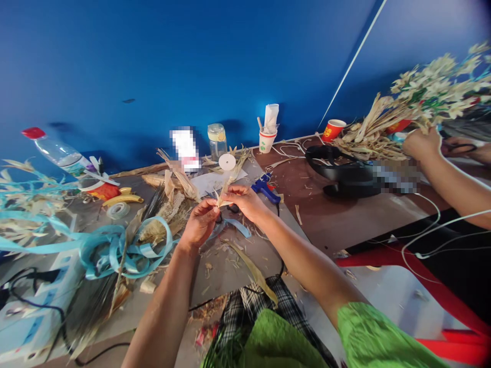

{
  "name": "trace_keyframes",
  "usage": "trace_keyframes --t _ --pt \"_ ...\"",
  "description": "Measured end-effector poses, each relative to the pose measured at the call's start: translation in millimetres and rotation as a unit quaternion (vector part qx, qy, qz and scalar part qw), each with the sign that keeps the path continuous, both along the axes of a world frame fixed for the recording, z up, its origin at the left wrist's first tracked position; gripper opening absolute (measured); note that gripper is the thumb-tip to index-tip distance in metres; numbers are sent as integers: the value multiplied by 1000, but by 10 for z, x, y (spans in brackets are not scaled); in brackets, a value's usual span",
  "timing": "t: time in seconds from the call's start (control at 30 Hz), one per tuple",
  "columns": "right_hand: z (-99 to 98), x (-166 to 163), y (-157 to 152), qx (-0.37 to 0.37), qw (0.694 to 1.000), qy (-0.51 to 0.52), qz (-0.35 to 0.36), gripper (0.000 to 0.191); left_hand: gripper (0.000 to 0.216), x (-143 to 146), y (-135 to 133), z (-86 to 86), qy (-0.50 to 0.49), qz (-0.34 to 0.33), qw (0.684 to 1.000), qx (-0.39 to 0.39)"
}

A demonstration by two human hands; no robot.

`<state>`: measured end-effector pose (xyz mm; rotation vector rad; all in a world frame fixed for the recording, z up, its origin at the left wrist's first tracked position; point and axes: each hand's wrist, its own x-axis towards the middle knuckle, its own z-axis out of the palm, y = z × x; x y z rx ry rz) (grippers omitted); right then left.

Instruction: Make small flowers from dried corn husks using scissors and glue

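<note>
A small, pale, pointed piece of dried corn husk (220, 200) is pinched between my two hands above the middle of the table. My left hand (200, 222) grips it from the left, thumb and fingers pressed together. From the other side, the closed fingers of my right hand (245, 202) meet it. Just right of my right hand lies a blue glue gun (264, 188). Behind my hands are a white sheet of paper (207, 184) and dried corn husks (186, 183). A long husk strip (255, 268) lies closer to me.
Light-blue ribbon (103, 250) and a power strip (44, 301) occupy the left. A bottle (61, 153) leans there. Along the wall stand a jar (218, 142) and paper cups (267, 140). A black visor-like object (339, 171) and a co-worker's arm (452, 174) are at right.
</note>
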<state>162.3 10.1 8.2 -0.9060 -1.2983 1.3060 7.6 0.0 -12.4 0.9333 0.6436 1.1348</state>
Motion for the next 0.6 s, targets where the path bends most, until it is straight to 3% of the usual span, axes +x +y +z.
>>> trace_keyframes --t 0.2,0.37,0.6 --pt "-14 7 -11 1 1000 1 10 25 21 11 -4 9 -2 4 1000 -1" --pt "-7 10 -12 -4 1000 12 24 34 21 33 -12 41 -17 19 1000 -7" --pt "-4 65 48 3 997 58 -52 43 21 24 16 21 -30 48 998 -1"
